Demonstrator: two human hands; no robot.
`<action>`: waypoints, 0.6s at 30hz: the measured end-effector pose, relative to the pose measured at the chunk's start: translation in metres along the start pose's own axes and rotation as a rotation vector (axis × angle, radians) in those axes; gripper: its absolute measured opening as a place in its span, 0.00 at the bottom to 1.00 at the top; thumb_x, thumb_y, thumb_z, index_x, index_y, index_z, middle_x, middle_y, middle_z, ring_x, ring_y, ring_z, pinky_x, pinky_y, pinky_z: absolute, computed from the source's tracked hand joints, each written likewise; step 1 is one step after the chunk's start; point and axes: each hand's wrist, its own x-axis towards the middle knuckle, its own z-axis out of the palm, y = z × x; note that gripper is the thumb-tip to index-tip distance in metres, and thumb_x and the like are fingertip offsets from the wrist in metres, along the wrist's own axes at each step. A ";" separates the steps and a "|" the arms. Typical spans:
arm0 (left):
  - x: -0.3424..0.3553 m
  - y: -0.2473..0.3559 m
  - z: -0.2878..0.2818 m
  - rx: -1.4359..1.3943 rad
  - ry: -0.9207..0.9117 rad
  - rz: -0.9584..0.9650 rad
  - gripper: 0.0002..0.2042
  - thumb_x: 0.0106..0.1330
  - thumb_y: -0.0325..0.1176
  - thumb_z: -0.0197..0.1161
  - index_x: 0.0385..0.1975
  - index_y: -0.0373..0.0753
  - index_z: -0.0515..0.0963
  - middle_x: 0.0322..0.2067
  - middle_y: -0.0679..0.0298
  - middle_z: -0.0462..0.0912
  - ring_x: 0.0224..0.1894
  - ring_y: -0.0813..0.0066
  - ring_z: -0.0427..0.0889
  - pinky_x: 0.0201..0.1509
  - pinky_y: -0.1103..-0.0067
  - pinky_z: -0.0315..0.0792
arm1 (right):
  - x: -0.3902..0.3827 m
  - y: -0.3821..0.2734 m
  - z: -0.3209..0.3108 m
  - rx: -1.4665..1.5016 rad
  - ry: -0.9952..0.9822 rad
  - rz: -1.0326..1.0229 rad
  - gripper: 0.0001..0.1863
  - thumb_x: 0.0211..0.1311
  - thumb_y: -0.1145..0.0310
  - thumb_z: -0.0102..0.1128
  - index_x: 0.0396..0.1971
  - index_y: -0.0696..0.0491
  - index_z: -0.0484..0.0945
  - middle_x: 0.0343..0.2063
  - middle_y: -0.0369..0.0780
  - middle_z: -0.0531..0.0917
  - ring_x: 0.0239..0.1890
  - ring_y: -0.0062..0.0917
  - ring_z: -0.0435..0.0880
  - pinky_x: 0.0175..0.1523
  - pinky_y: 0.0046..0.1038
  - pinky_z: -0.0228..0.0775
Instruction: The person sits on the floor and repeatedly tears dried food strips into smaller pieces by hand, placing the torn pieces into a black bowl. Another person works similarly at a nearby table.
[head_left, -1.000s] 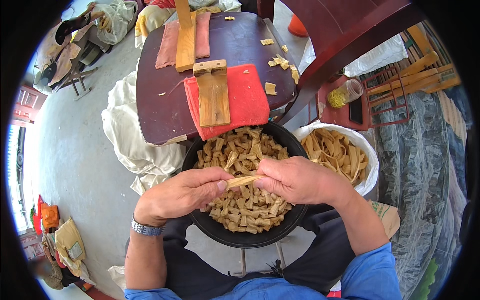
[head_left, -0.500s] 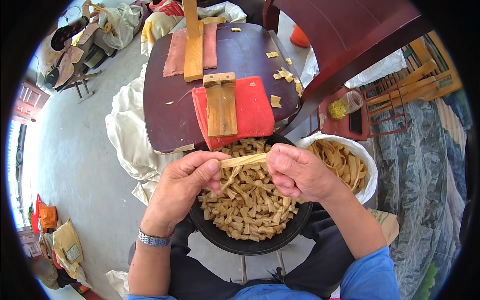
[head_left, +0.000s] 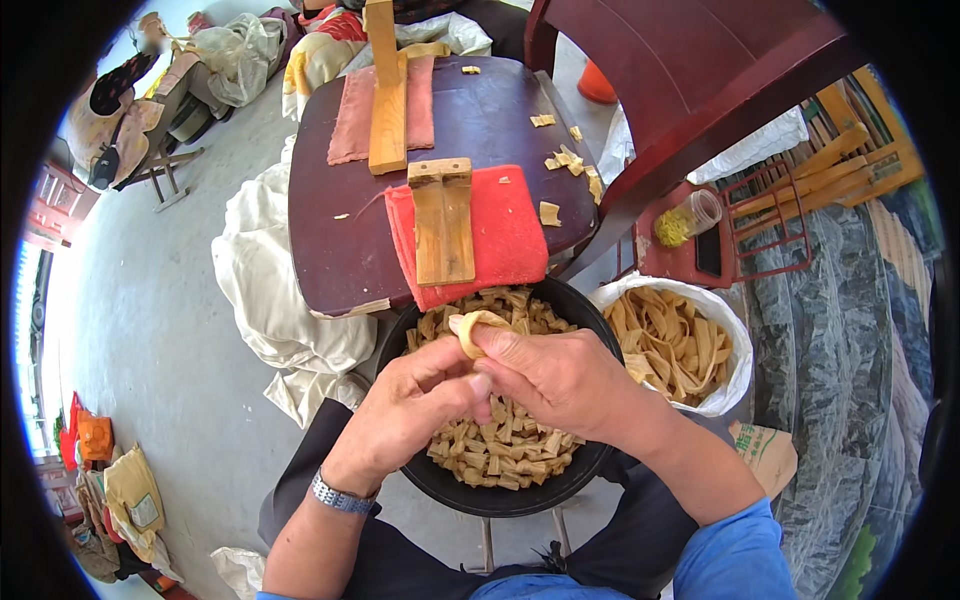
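Note:
A soft tan tofu-skin strip [head_left: 468,342] is bent into a loop, pinched between both my hands over a black tub. My right hand [head_left: 570,380] closes thumb and fingers on the loop's right side. A fingertip of my left hand [head_left: 415,405] pokes through the loop, and its thumb presses close below; the strip's ends are hidden by the fingers. Beneath them the black tub [head_left: 440,488] holds many short knotted tofu-skin pieces [head_left: 510,455]. To the right, a white sack [head_left: 743,375] contains long loose strips [head_left: 670,335].
Beyond the tub, a dark red chair seat [head_left: 490,125] carries a wooden block [head_left: 443,235] on a folded red cloth [head_left: 515,240], a second wooden piece [head_left: 388,130] and tan scraps [head_left: 565,160]. A jar [head_left: 690,218] lies at right. Another person [head_left: 125,115] sits far left.
The strip, stretched straight between my hands before, is now curled into a loop. My hands have come together, the right one moving left. The view has shifted slightly.

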 end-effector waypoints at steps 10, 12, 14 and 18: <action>0.012 -0.003 0.005 -0.286 0.129 0.013 0.09 0.79 0.33 0.52 0.51 0.36 0.73 0.33 0.64 0.82 0.30 0.78 0.83 0.35 0.81 0.79 | 0.015 -0.006 -0.008 0.545 0.001 0.528 0.27 0.70 0.64 0.65 0.64 0.55 0.68 0.22 0.36 0.80 0.20 0.17 0.79 0.28 0.20 0.70; 0.010 -0.003 0.000 -0.353 0.012 0.033 0.10 0.79 0.33 0.53 0.53 0.36 0.72 0.36 0.62 0.81 0.31 0.75 0.84 0.35 0.79 0.81 | 0.019 -0.005 -0.017 0.892 -0.263 0.752 0.26 0.72 0.62 0.63 0.64 0.55 0.68 0.21 0.34 0.79 0.20 0.13 0.76 0.27 0.19 0.68; 0.006 0.003 0.000 -0.425 -0.081 0.047 0.10 0.79 0.33 0.53 0.53 0.36 0.71 0.37 0.61 0.81 0.32 0.73 0.85 0.36 0.78 0.81 | 0.015 -0.004 -0.014 1.005 -0.229 0.743 0.18 0.76 0.63 0.58 0.56 0.57 0.71 0.22 0.32 0.79 0.20 0.11 0.74 0.26 0.16 0.65; 0.004 0.006 0.008 -0.494 -0.120 0.018 0.14 0.79 0.31 0.53 0.59 0.36 0.66 0.43 0.55 0.83 0.40 0.63 0.88 0.44 0.71 0.84 | 0.013 0.002 -0.007 1.119 -0.105 0.754 0.10 0.77 0.66 0.55 0.49 0.56 0.72 0.24 0.31 0.80 0.21 0.10 0.73 0.25 0.15 0.63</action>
